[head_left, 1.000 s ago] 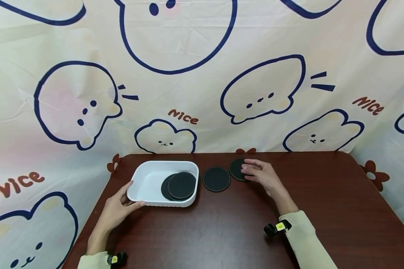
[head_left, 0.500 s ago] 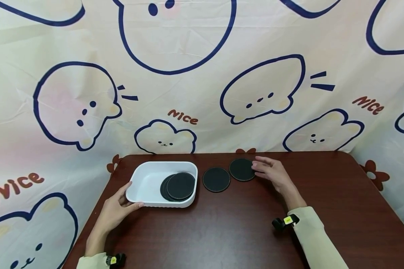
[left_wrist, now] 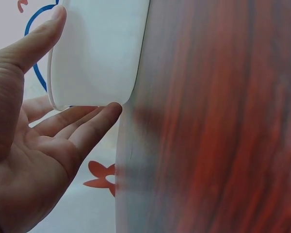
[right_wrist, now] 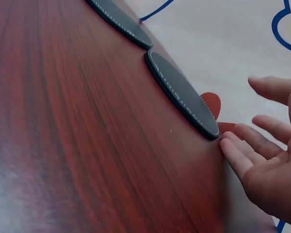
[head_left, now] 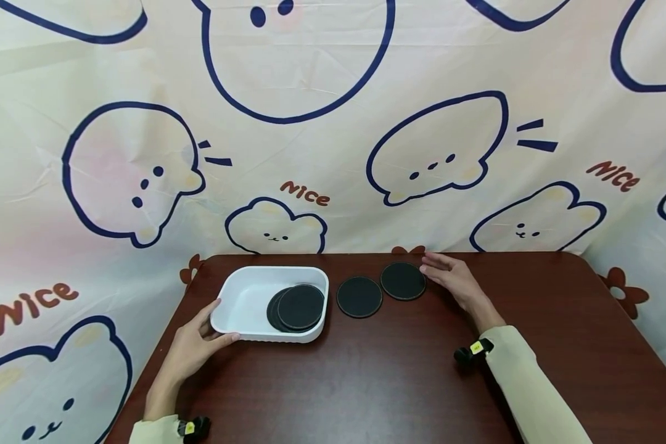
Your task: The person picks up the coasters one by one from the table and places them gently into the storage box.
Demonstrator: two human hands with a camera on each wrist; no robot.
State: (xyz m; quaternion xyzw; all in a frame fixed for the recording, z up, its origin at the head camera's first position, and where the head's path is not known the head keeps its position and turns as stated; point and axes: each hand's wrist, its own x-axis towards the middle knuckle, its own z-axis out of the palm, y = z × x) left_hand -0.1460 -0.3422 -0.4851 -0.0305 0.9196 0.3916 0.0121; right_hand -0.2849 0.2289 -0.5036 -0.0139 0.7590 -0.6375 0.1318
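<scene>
My left hand (head_left: 191, 351) holds the left end of a white plastic tray (head_left: 233, 308), thumb along the front side and fingers at the end wall. In the left wrist view the thumb and fingertips lie against the tray (left_wrist: 102, 53). Inside the tray, at its right end, black round coasters (head_left: 301, 306) overlap in a pile. To the right of it, a black coaster (head_left: 359, 297) lies flat on the table, and another coaster (head_left: 402, 281) lies just behind and right. My right hand (head_left: 455, 280) is beside that one, fingers loosely extended, fingertips near its edge (right_wrist: 184, 97).
The dark red-brown wooden table (head_left: 366, 382) reaches back to a cream cloth (head_left: 333, 154) printed with blue-outlined cartoon animals. A black wrist camera (head_left: 472, 351) sits on the right sleeve, another camera (head_left: 194, 430) on the left one.
My right hand has moved right from over the far coaster to beside its right edge, uncovering it. My left hand and the tray stay essentially as they were.
</scene>
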